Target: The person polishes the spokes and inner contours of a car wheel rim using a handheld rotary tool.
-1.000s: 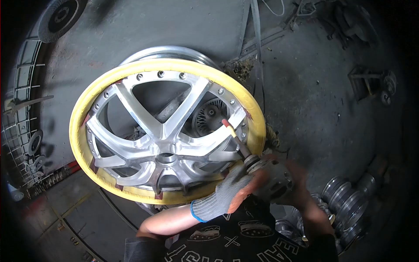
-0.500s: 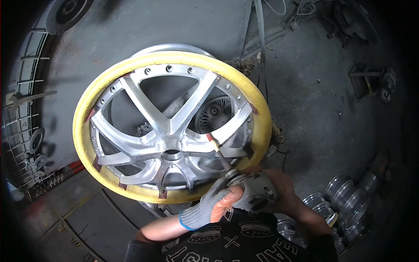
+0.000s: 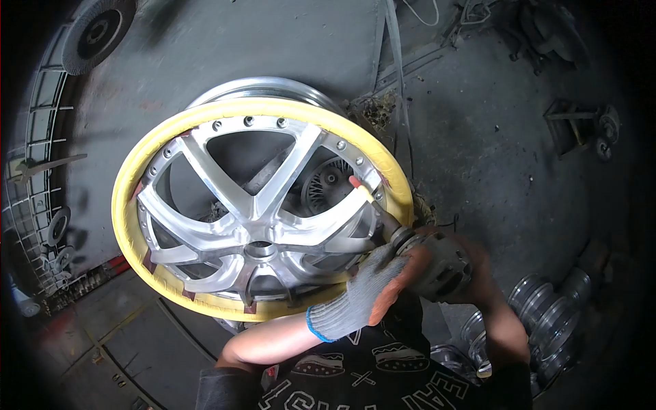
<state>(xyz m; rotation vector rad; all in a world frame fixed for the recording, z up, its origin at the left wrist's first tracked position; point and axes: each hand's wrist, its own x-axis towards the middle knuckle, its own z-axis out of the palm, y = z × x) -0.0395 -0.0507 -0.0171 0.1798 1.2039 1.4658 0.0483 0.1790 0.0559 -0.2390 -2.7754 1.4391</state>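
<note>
A silver alloy wheel (image 3: 256, 212) with its rim wrapped in yellow tape stands tilted in front of me. My left hand (image 3: 376, 287), in a grey glove with an orange palm, is closed round the front of a dark power tool (image 3: 441, 268). Round the tool's back end is my right hand (image 3: 471, 263), partly hidden and blurred. From the tool a shaft reaches up and left to a narrow red and yellow tip (image 3: 360, 187), which lies over the outer end of the right spoke, near the taped rim.
Several bare rims (image 3: 547, 314) are stacked at the lower right. A metal rack (image 3: 41, 171) runs along the left edge, with a round brush-like wheel (image 3: 96, 34) at the upper left. A small wheeled frame (image 3: 581, 130) stands at the right.
The tool and both hands first moved left and down toward the hub, then back right and up toward the rim. The wheel's place in view shifted slightly as well.
</note>
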